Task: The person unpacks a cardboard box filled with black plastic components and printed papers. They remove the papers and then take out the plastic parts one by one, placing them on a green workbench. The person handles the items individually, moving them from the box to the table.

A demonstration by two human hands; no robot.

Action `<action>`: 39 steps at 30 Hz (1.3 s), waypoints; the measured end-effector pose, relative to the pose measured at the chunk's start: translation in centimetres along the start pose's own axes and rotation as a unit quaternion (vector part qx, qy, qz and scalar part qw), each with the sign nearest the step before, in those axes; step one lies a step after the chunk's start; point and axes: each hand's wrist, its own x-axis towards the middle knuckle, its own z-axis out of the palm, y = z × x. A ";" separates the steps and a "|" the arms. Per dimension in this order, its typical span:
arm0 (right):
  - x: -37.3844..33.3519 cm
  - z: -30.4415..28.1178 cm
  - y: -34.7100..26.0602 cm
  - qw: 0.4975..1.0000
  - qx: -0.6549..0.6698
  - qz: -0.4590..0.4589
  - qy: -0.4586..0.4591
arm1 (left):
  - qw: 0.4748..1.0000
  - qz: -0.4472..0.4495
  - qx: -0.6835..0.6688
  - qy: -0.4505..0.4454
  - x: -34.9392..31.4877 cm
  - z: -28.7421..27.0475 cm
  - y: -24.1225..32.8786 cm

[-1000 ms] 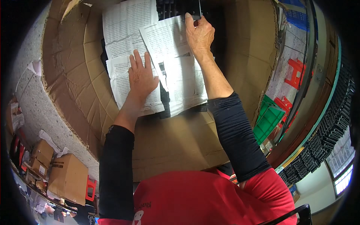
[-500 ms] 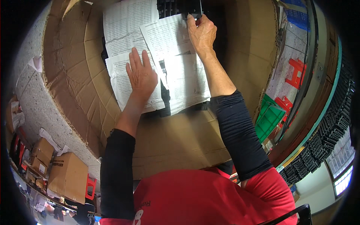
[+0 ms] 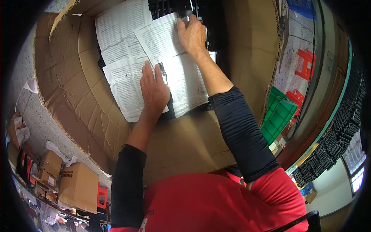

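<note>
Inside a large cardboard box, sheets of printed paper (image 3: pixel 121 29) overlap on top of black plastic parts (image 3: pixel 158 8). My left hand (image 3: pixel 154 91) rests over the lower left sheet (image 3: pixel 125 89), its fingers stretched out and holding nothing. At the far side of the papers, my right hand (image 3: pixel 193 36) has thumb and fingers on a dark plastic part (image 3: pixel 185 13), partly blurred. Beneath that hand lies the edge of the upper middle sheet (image 3: pixel 158 36). Black parts also show through the gap between the lower sheets.
Tall cardboard walls (image 3: pixel 62 65) surround the papers. Right of the box are a green plastic crate (image 3: pixel 280 116), red stools (image 3: pixel 305 63) and stacked black parts (image 3: pixel 328 156) beyond a ledge. Closed cartons (image 3: pixel 79 185) stand at the lower left.
The whole view has shifted, with the box and papers further left. My left hand has moved right across the lower left sheet. My right hand has moved slightly left with the dark part.
</note>
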 end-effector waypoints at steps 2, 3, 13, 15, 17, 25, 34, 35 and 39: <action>-0.2 -0.2 0.6 1.000 0.002 0.002 0.012 | 1.000 0.008 0.010 -0.021 0.0 0.2 -0.2; -0.2 -0.3 1.0 1.000 0.003 -0.005 0.011 | 1.000 0.013 0.011 -0.021 -0.1 0.2 -0.2; -6.5 -2.5 6.5 0.987 -0.127 -0.096 -0.013 | 0.992 -0.022 0.050 -0.115 -3.2 1.2 1.2; -9.2 -2.2 8.2 0.981 -0.147 -0.122 -0.042 | 0.986 -0.039 0.045 -0.157 -3.8 1.4 1.2; -11.4 -1.4 9.7 0.972 -0.159 -0.169 -0.021 | 0.979 -0.030 0.065 -0.193 -3.7 1.1 0.8; -11.3 -2.7 9.2 0.989 -0.086 -0.122 -0.021 | 0.980 -0.017 0.107 -0.168 -4.2 1.8 0.2; -0.9 -1.2 7.9 0.894 0.365 0.258 -0.036 | 0.973 -0.011 0.132 -0.192 -3.6 0.6 1.0; -0.1 -1.4 6.4 0.851 0.416 0.316 -0.055 | 0.974 -0.010 0.130 -0.185 -3.6 0.5 1.0; 1.7 -1.3 4.9 0.810 0.454 0.372 -0.008 | 0.978 -0.003 0.136 -0.159 -3.8 0.7 1.1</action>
